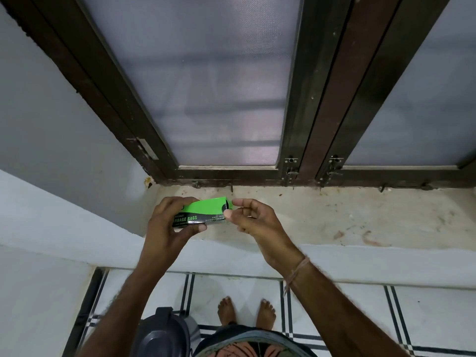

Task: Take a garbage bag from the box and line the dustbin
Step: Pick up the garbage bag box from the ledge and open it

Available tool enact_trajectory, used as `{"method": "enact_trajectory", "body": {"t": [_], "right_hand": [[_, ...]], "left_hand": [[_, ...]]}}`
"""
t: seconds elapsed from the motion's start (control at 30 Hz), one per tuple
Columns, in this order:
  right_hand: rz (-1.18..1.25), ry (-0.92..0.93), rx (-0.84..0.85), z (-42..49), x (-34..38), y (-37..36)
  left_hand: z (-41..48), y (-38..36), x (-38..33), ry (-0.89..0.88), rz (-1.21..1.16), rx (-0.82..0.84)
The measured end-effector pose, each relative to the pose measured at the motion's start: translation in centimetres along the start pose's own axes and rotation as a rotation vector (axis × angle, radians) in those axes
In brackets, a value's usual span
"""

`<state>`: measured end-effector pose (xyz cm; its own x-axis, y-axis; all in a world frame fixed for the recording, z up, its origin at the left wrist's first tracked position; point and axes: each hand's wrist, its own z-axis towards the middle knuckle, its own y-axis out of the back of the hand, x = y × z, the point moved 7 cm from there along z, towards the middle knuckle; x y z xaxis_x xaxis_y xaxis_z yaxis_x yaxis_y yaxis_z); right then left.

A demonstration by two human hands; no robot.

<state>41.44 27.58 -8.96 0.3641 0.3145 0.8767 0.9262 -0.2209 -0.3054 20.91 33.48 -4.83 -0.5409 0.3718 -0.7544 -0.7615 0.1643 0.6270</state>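
My left hand gripped the garbage bag box by its left end, fingers curled over the top edge and the thumb pressed along the bottom, so the box was held level in the air above the window sill. The box was bright green on top and black along the front, with "GARBAGE BAGS" printed there.

My right hand was at the box's other end, its fingers loosely curled. The forefinger tip reached just over the top corner and the thumb tip lay against the lower corner. Between them the end of the box stood open, and the dark roll of bags showed inside. I could not tell whether thumb and forefinger had actually pinched the roll or the flap, or were only touching the cardboard. A thread band was tied round that wrist.

The dustbin stood on the tiled floor below my left forearm, dark grey with its lid on, just beside my bare feet.

The sill was pale stone, stained and scuffed. Behind it rose a dark brown window frame with frosted panes, and two small metal latches sat at the foot of the frame.
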Motion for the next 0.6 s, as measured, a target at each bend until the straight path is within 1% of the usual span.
{"method": "enact_trajectory", "body": {"t": [0.1,0.23,0.4,0.5,0.6], "right_hand": [[0.034,-0.005,-0.019,0.1,0.1,0.1],[-0.002,0.049,-0.081,0.3,0.4,0.5],[-0.006,0.07,-0.073,0.7,0.7,1.0],[-0.039,0.027,-0.08,1.0,0.6,0.9],[-0.009,-0.095,-0.062,1.5,0.2,0.8]], "left_hand": [[0.1,-0.6,-0.4,-0.026,0.078,0.011],[0.2,-1.1,-0.6,-0.045,0.127,0.01],[0.8,-1.0,-0.9,-0.06,0.135,0.015],[0.8,-1.2,-0.9,-0.055,0.131,0.026],[0.8,-1.3,-0.7,-0.042,0.113,0.026]]}}
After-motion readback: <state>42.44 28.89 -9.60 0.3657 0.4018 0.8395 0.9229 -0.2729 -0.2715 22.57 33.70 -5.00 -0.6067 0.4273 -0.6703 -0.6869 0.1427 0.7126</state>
